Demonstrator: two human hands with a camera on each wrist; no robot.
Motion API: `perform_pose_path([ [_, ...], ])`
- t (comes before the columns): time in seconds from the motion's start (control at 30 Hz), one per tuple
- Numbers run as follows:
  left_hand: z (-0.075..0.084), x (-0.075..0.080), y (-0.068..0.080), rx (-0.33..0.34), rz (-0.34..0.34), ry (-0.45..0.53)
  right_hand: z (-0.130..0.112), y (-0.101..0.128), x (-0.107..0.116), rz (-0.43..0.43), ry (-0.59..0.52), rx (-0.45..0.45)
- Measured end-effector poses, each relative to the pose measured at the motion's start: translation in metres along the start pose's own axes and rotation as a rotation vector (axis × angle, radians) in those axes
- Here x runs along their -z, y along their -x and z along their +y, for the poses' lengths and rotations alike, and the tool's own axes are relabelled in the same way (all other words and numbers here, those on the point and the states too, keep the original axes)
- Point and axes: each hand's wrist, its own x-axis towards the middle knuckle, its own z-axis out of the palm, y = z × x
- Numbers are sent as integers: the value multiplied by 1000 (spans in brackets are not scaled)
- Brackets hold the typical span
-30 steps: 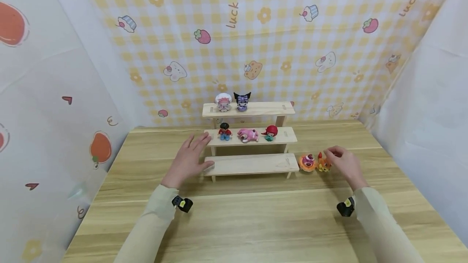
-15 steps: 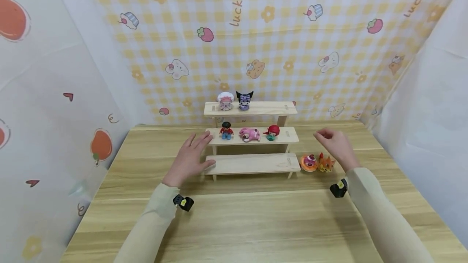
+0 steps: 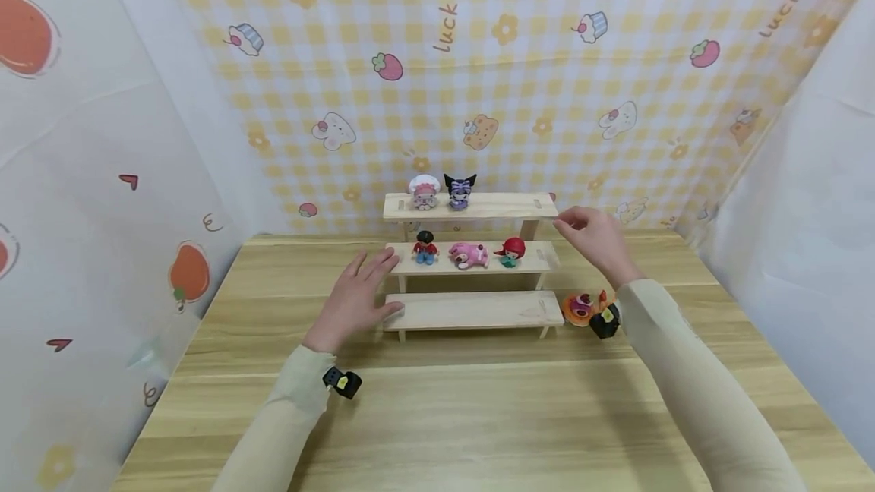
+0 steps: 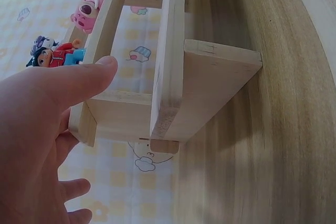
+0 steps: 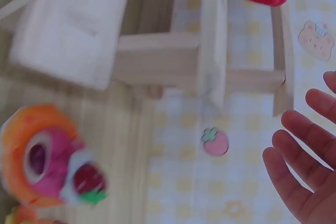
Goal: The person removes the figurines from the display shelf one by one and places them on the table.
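Three-tier wooden step shelf [image 3: 472, 308] stands at centre frame, toward the far edge of a pale wood-grain table [image 3: 478, 416]. Left hand [image 3: 355, 298] rests against the shelf's left end, fingers straight and loosely together, thumb lying on the corner of the lowest step; the left wrist view shows the thumb tip against the wood. Right hand [image 3: 596, 240] hovers right of the top tier, holding nothing, fingers slightly bent and a little apart, not touching the shelf. Top tier, left part: a pink-hatted figure [image 3: 424, 192] and a dark purple figure [image 3: 459, 190] side by side. Middle tier: a red-shirted figure [image 3: 425, 247], a pink bear lying down [image 3: 468, 254], a red-haired figure [image 3: 510, 250]. Lowest step bare. On the table just right of the shelf: an orange donut toy [image 3: 577, 307], an orange figure beside it, partly hidden by the wrist camera. Behind, a yellow gingham backdrop [image 3: 478, 74] with strawberries and cupcakes; white printed sheets at the left and right edges.
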Motion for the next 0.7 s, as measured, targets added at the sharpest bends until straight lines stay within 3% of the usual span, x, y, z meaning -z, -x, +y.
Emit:
perform_pose_path([
  [0.53, -2, -3, 0, -18, 44, 10, -50, -37, -18, 29, -71, 71],
  [0.7, -3, -4, 0, -7, 28, 14, -64, -47, -24, 39, -78, 95],
])
